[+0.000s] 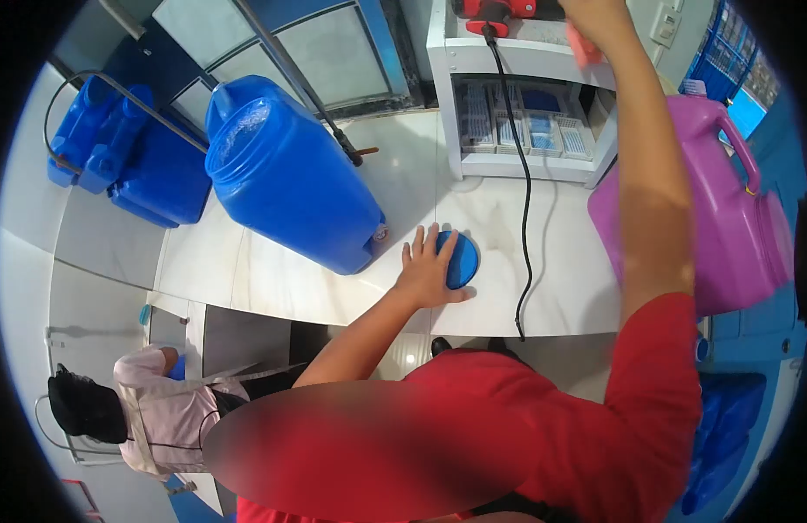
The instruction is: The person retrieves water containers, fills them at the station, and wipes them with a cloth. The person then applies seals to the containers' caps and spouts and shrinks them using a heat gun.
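My left hand rests with fingers spread on the white counter, its fingertips over a round blue lid. Up at the top edge, my right hand reaches over the white shelf unit; its fingers are partly cut off by the frame. A pink-orange cloth hangs from under that hand. On the shelf top, close by, lies a red and black device with a black cable trailing down across the counter. Left of my left hand a large blue jerrycan stands with its wide mouth uncapped.
A purple jerrycan stands on the right, beside my right arm. More blue jerrycans are at the far left under a curved metal pipe. Small packets fill the shelf compartment. Another person is at lower left.
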A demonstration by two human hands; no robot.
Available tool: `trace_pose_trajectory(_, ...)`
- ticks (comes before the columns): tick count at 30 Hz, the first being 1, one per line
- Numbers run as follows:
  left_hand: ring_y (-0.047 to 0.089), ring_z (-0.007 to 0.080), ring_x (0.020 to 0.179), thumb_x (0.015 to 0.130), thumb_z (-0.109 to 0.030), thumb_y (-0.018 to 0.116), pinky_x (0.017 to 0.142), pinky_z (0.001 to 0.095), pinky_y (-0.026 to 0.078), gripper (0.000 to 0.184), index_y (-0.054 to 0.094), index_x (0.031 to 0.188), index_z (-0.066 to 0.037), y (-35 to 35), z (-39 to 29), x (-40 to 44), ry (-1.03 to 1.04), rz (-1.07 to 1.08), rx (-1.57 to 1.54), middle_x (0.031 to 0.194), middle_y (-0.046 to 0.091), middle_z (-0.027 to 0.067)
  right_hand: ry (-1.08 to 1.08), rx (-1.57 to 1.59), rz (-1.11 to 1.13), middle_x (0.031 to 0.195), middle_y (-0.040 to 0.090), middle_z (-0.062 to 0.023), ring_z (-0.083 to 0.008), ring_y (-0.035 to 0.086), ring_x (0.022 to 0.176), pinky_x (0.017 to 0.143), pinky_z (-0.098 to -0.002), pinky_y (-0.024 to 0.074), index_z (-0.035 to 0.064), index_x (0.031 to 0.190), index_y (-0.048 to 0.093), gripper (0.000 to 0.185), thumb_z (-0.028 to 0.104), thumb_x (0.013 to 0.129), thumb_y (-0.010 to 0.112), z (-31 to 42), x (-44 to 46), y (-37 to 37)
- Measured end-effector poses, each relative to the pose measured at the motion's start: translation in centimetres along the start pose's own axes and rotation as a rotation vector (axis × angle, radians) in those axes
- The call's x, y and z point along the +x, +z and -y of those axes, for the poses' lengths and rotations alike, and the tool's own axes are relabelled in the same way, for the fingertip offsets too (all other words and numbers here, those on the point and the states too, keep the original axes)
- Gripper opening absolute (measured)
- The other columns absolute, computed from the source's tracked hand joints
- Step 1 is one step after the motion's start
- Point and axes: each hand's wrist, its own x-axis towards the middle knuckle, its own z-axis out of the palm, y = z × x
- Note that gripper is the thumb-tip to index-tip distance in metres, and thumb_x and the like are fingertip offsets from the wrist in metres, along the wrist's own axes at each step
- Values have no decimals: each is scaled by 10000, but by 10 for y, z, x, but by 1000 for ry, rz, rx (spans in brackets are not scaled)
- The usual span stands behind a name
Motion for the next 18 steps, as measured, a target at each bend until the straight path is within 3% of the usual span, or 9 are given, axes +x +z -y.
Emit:
trace_pose_trajectory(4,291,447,1401,588,-491,856,1099,573,326,1209,232,1568,-157,10,3,10,-10,17,-84,1527,297,232,60,-647,572,1101,697,-160,-249,656,1042,901,-371,505,-1,1159,664,617,569,938,580,-68,35,4)
trace_pose_trajectory(7,345,423,1362,573,-437,862,1067,553,370,1207,236,1568,-164,-14,-9,-8,-101,52,-57,1503,332,206,55,-401,465,1165,693,-163,-275,656,1050,942,-393,483,30,1155,695,666,634,913,554,-87,17,19)
trace_pose_trajectory(9,365,450,1343,581,-429,838,1086,547,358,1184,252,1566,-135,-39,-14,-24,-101,89,-117,1494,358,228,-220,-603,-39,1188,690,-152,-234,660,1026,918,-363,487,42,1135,695,515,507,930,607,-57,-12,13)
trace_pose_trajectory(10,362,465,1353,588,-431,836,1120,537,319,1174,263,1557,-94,-59,-8,-37,-21,43,-223,1491,370,251,-210,-605,-37,1188,690,-152,-234,660,1026,918,-363,487,42,1135,695,515,507,930,607,-35,-36,9)
trace_pose_trajectory(12,361,457,1380,586,-417,843,1167,504,259,1166,297,1528,-1,-126,-5,-75,89,-9,-316,1487,396,285,-74,-158,-51,1090,712,-144,-215,672,957,868,-329,500,31,1088,691,339,331,937,647,-1,-83,4)
trace_pose_trajectory(13,389,494,1319,583,-439,831,1139,518,300,1173,291,1539,-27,-158,3,-95,160,-67,-307,1458,414,268,-57,-164,-47,1090,712,-144,-215,672,957,868,-329,500,31,1088,691,339,331,937,647,-9,-95,2)
trace_pose_trajectory(15,420,400,1317,560,-476,875,1109,465,336,1174,353,1510,-22,-239,2,-134,246,-141,-342,1447,430,231,117,-20,250,984,724,-128,-214,680,873,809,-308,514,18,1053,679,217,195,929,657,-37,-122,16)
trace_pose_trajectory(17,459,325,1273,507,-569,879,991,401,393,1226,393,1476,3,-296,16,-166,272,-260,-118,1408,458,179,80,-32,368,885,721,-132,-226,686,807,760,-321,526,10,1016,674,207,195,925,654,-87,-126,55)
trace_pose_trajectory(18,459,312,1273,491,-607,868,981,394,391,1250,392,1485,-17,-307,18,-176,159,-370,-165,1408,458,171,107,-44,385,882,722,-136,-246,690,797,753,-337,529,20,997,676,188,190,921,647,-113,-125,81)
